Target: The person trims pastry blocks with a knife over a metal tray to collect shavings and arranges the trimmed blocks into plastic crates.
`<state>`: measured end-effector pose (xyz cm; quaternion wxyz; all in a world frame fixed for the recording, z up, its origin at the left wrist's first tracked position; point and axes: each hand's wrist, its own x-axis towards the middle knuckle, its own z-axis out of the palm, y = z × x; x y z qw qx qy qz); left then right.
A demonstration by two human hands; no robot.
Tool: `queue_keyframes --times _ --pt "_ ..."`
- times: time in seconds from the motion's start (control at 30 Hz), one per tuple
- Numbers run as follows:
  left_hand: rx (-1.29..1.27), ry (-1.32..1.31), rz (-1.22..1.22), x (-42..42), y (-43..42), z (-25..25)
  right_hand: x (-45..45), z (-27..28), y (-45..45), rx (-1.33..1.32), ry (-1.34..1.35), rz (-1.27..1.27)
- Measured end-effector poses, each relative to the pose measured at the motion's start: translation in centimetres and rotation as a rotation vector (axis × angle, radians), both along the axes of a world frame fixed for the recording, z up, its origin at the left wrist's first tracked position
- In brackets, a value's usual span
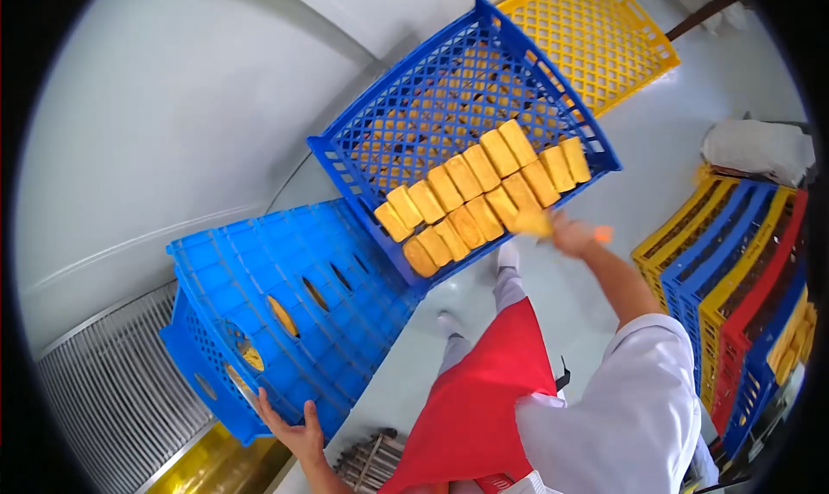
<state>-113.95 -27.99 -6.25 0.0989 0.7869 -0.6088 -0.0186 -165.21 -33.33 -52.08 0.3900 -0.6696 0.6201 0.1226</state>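
Observation:
My right hand [574,233] is closed around a tool whose orange handle [604,234] sticks out past the hand; its yellow front end is smeared by motion, and I cannot make out its kind. That end overlaps the near row of golden rectangular loaves [466,226]. Two rows of loaves lie along the near side of a dark blue mesh crate [535,58]. With fingers spread, my left hand [298,433] rests at the lower edge of a light blue plastic panel [259,269] with oval openings. Yellow pieces show through some openings.
Behind the dark blue crate is a yellow mesh crate [596,36]. Stacked coloured crates [717,295] stand on the right, with a white bundle [760,151] on top. A ribbed metal surface [121,373] lies at left, beside a pale wall [155,131].

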Motion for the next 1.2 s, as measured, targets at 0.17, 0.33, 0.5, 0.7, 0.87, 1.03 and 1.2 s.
queue_keyframes --times 0.17,0.33,0.5,0.7,0.87,1.03,1.2 --pt "0.046 -0.104 0.065 0.1 0.0 -0.1 -4.7 -5.1 -10.6 -0.211 0.062 -0.862" --pt "0.078 -0.069 0.065 0.4 0.2 -0.1 -5.1 -10.4 -18.6 -0.280 -0.061 -0.903" --pt "0.101 -0.130 0.087 0.6 0.5 0.0 -4.0 -15.2 -20.9 -0.094 0.041 -0.757" --pt "0.097 -0.161 0.121 -0.5 -0.5 -0.1 2.0 -9.8 -11.9 -0.236 0.228 -0.436" --pt "0.067 -0.135 0.069 -0.8 -1.1 0.3 1.6 -4.3 1.6 0.319 0.268 0.476" --pt "-0.048 0.077 -0.020 -0.2 -1.6 0.7 5.9 -3.2 4.4 0.129 0.165 -0.059" --pt "-0.227 0.239 -0.137 3.4 -1.9 1.2 9.7 3.7 4.3 0.074 0.190 0.447"
